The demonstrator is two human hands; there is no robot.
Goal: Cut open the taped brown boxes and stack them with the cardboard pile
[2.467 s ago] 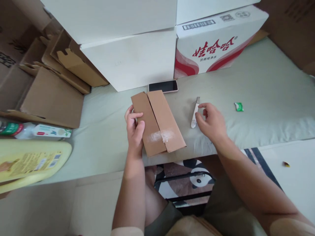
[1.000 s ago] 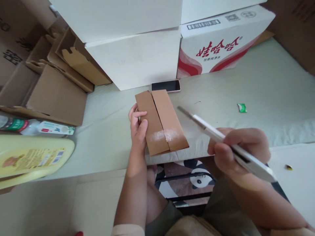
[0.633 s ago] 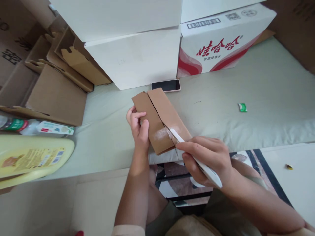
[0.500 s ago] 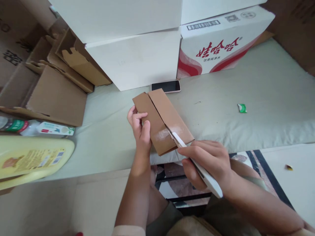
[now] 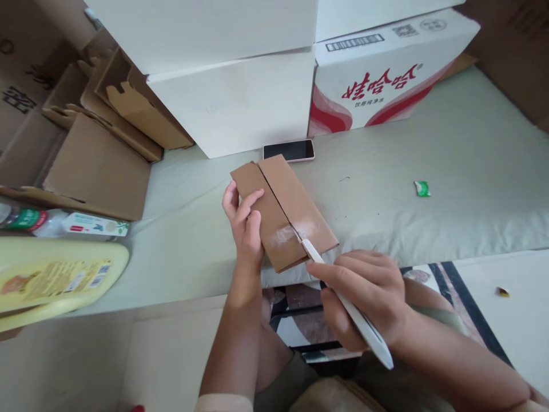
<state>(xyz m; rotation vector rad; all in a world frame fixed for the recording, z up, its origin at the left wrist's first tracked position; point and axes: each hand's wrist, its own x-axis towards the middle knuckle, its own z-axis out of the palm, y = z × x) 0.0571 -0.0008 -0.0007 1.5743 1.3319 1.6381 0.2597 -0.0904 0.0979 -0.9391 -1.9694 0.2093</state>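
A small brown cardboard box lies on the pale green mattress, its two flaps joined by a patch of clear tape near the front end. My left hand grips the box's left edge, thumb underneath and fingers curled on top. My right hand is closed round a white utility knife. The knife's tip rests in the seam at the taped patch.
White boxes and a red-printed carton stand behind. A phone lies just past the small box. Flattened cardboard and bottles are at left. A green wrapper lies at right.
My right hand picked up the knife from the mattress, swung it over and set its tip into the taped seam. The blade has drawn slightly toward me.
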